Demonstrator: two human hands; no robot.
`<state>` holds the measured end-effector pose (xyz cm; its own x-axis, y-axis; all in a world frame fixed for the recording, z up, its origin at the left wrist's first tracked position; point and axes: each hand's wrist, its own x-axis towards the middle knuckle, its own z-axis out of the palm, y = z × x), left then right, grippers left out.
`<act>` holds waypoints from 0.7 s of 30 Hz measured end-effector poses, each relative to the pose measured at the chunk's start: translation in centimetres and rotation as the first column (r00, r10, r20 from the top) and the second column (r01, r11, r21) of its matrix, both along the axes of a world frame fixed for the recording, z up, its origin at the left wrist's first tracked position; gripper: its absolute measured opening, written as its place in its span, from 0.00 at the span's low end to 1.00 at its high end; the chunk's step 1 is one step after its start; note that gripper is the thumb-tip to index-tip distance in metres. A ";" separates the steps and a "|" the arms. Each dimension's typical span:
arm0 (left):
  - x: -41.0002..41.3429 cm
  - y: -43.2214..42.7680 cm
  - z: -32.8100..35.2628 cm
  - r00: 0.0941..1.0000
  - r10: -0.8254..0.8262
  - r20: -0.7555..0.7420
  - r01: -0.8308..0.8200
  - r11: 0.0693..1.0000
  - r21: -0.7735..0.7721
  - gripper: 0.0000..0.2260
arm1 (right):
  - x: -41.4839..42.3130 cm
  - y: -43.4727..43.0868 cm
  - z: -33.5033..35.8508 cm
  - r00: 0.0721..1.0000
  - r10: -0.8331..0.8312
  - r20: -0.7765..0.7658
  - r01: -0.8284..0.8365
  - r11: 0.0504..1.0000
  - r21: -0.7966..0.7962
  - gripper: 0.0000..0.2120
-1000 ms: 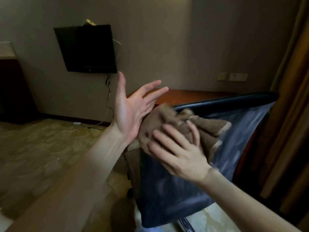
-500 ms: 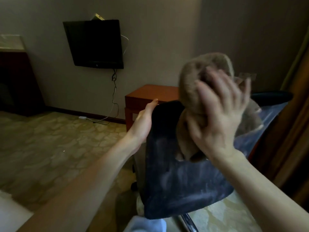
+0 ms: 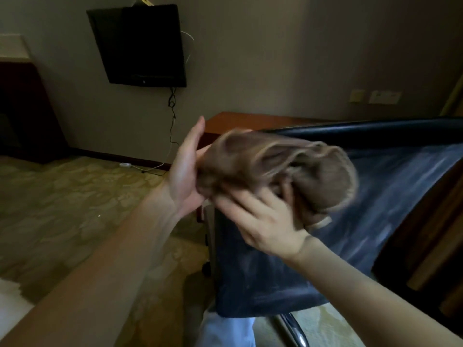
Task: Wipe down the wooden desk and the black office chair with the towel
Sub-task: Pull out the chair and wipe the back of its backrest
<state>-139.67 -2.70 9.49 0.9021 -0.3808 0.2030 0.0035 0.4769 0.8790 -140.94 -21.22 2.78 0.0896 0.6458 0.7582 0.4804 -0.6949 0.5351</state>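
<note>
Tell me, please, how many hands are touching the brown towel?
2. The left hand rests its palm against the left end of the towel. The right hand grips it from below, in front of the black chair. No other hand shows.

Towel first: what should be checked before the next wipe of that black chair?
1. Towel in hand: ok, the right hand holds the bunch from below.
2. Left hand grip: cannot tell, its palm is against the towel and its fingers are hidden.
3. Towel flat for wiping: not ok, it is bunched up.
4. Chair back close by: ok, right behind the towel.
5. Chair back clean: not ok, pale streaks show.
6. Wooden desk wiped: cannot tell, mostly hidden.
</note>
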 end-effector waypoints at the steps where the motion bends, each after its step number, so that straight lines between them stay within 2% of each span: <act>1: 0.1 0.3 -0.1 0.999 -0.045 -0.006 0.045 0.999 0.009 0.34 | -0.1 0.2 -1.0 0.997 -0.054 -0.057 0.044 0.986 -0.159 0.20; 2: 0.0 0.5 -0.3 0.998 -0.060 -0.006 0.060 0.998 0.032 0.34 | -0.5 0.3 -2.0 0.981 -0.150 -0.120 0.113 0.955 -0.276 0.19; 3: 0.1 0.3 -0.7 0.999 -0.037 -0.011 0.038 0.996 0.077 0.33 | -0.3 -0.3 -3.7 0.958 -0.189 -0.218 0.106 0.933 -0.344 0.23; 4: 0.0 0.3 -1.0 1.000 0.014 0.000 -0.013 0.992 0.129 0.31 | -0.3 -0.4 -4.2 0.941 -0.146 -0.306 0.028 0.932 -0.360 0.31; 5: 0.0 0.1 -1.3 0.996 0.086 0.010 -0.086 0.981 0.173 0.28 | -1.0 -0.6 -3.9 0.928 -0.187 -0.323 0.052 0.922 -0.384 0.33; 6: 0.0 -0.2 -1.6 0.988 0.156 0.015 -0.156 0.967 0.199 0.25 | -1.8 -1.0 -3.1 0.888 -0.252 -0.384 0.104 0.925 -0.366 0.29; 7: -0.1 -0.3 -2.0 0.977 0.215 0.016 -0.213 0.954 0.212 0.24 | -2.2 -1.1 -2.2 0.922 -0.260 -0.288 0.138 0.913 -0.383 0.26; 9: -0.7 -0.6 -2.5 0.968 0.249 0.019 -0.247 0.942 0.227 0.23 | -2.5 -2.4 -1.3 0.960 -0.108 -0.260 0.035 0.961 -0.273 0.21; 11: -1.6 -0.7 -3.2 0.973 0.229 0.037 -0.231 0.941 0.249 0.25 | -2.9 -4.3 0.5 0.984 -0.052 -0.169 0.027 0.989 -0.148 0.19; 14: -2.2 -1.0 -4.4 0.972 0.236 0.025 -0.233 0.930 0.285 0.28 | -4.2 -7.1 3.6 0.991 -0.135 0.002 0.135 0.990 -0.036 0.21; 16: -2.3 -1.4 -4.8 0.973 0.229 0.027 -0.227 0.929 0.293 0.28 | -4.6 -8.6 6.2 0.982 -0.177 0.066 0.173 0.983 0.064 0.27; 18: -2.4 -1.6 -4.9 0.977 0.211 0.015 -0.206 0.934 0.291 0.28 | -4.6 -9.0 8.2 0.979 -0.189 0.075 0.178 0.975 0.134 0.32; 21: -2.8 -1.9 -4.7 0.989 0.145 0.004 -0.138 0.934 0.330 0.29 | -4.2 -7.5 8.7 0.974 -0.221 -0.052 0.227 0.961 0.158 0.35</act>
<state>-142.43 -4.62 4.77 0.9540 -0.2916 0.0695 -0.0236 0.1581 0.9871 -145.17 -28.70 11.49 0.2456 0.4753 0.8448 0.3183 -0.8628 0.3928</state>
